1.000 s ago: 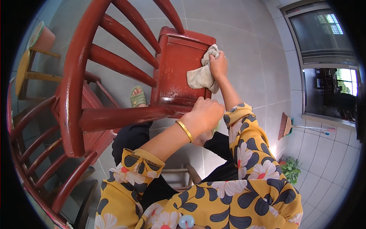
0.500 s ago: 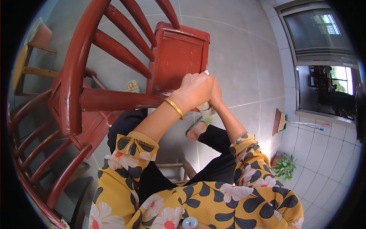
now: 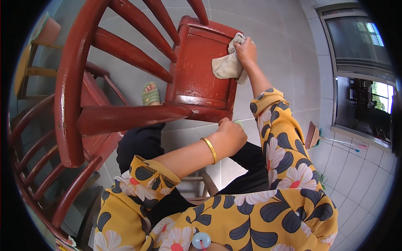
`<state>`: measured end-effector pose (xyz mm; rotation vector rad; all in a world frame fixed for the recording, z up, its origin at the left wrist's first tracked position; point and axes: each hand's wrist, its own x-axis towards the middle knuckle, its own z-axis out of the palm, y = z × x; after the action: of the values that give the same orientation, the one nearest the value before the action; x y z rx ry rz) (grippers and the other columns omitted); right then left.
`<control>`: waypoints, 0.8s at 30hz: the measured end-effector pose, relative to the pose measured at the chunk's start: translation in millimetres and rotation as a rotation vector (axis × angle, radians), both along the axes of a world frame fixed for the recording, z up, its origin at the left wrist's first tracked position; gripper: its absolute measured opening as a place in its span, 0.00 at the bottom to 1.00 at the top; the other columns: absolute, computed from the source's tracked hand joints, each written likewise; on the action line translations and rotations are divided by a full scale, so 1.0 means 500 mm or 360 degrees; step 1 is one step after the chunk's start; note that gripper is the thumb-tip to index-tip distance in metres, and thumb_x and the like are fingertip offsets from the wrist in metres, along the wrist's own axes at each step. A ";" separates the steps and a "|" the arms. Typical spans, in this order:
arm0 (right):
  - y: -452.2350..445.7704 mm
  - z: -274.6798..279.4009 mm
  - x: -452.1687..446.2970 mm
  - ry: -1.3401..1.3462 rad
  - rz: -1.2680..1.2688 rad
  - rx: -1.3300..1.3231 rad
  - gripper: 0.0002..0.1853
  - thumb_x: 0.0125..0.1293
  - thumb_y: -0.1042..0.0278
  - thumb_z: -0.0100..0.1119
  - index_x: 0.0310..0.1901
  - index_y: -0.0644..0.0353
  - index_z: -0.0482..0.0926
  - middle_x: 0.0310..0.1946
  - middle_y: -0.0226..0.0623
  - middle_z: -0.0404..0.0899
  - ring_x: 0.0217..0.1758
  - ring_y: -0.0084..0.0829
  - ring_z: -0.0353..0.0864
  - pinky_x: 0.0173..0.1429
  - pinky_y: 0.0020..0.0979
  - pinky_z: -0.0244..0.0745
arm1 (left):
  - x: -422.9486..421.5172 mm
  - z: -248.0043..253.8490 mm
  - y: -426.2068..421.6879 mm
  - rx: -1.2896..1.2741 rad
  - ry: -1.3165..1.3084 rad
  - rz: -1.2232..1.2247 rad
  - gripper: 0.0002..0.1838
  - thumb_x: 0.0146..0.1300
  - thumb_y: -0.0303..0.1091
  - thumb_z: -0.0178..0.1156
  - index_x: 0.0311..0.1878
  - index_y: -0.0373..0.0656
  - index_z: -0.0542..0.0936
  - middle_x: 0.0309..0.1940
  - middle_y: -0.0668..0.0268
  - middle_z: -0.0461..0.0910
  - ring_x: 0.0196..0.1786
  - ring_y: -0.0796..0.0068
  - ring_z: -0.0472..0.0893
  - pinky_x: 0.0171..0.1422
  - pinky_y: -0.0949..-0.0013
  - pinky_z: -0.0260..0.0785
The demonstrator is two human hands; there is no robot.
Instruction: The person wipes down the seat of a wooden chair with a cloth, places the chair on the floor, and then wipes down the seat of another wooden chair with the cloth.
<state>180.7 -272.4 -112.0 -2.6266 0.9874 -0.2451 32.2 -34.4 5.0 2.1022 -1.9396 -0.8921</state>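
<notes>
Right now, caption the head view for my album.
Right hand holds pale cloth on red chair's seat, left hand nearby.

Broom (image 3: 312,136) near window (image 3: 363,104); pink pot (image 3: 51,32) on wooden stool (image 3: 41,72).

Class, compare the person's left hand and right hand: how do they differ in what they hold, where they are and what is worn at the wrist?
The right hand grips a pale cloth; the left hand holds no cloth.
The right is beside the red seat's outer edge; the left is near its lower corner.
The left wrist wears a gold bangle; the right wrist shows none.
Both arms have yellow floral sleeves.
</notes>
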 end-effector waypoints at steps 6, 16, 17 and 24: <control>0.061 0.028 -0.075 0.0127 0.0006 0.0021 0.30 0.53 0.58 0.64 0.58 0.55 0.71 0.52 0.56 0.74 0.54 0.55 0.77 0.57 0.47 0.74 | 0.014 -0.016 -0.013 -0.0252 -0.0041 0.0211 0.07 0.51 0.36 0.64 0.32 0.46 0.85 0.34 0.62 0.83 0.38 0.65 0.84 0.41 0.63 0.70; 0.201 0.066 -0.257 0.0465 0.0078 0.0109 0.33 0.50 0.65 0.64 0.60 0.52 0.67 0.53 0.56 0.69 0.48 0.56 0.79 0.50 0.49 0.76 | 0.020 0.000 0.015 -0.0161 0.0164 0.0228 0.11 0.51 0.32 0.62 0.39 0.43 0.84 0.38 0.57 0.84 0.43 0.61 0.84 0.48 0.59 0.72; 0.193 0.057 -0.234 0.0362 0.0105 0.0038 0.32 0.51 0.66 0.63 0.61 0.53 0.68 0.53 0.58 0.70 0.49 0.57 0.78 0.52 0.48 0.75 | 0.020 0.001 0.021 -0.0116 0.0136 0.0185 0.11 0.51 0.33 0.62 0.39 0.43 0.84 0.38 0.58 0.83 0.43 0.61 0.84 0.47 0.59 0.71; 0.089 0.024 -0.014 0.0142 0.0095 -0.0256 0.23 0.55 0.70 0.61 0.53 0.55 0.70 0.49 0.56 0.70 0.46 0.57 0.80 0.49 0.49 0.77 | 0.023 -0.020 0.029 -0.0037 0.0041 0.0133 0.10 0.58 0.33 0.61 0.41 0.44 0.86 0.38 0.60 0.84 0.43 0.61 0.84 0.43 0.51 0.71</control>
<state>173.8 -227.8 -100.0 -2.8305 0.9522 -0.2026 43.9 -20.0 -5.1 2.1309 -1.8259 -0.8719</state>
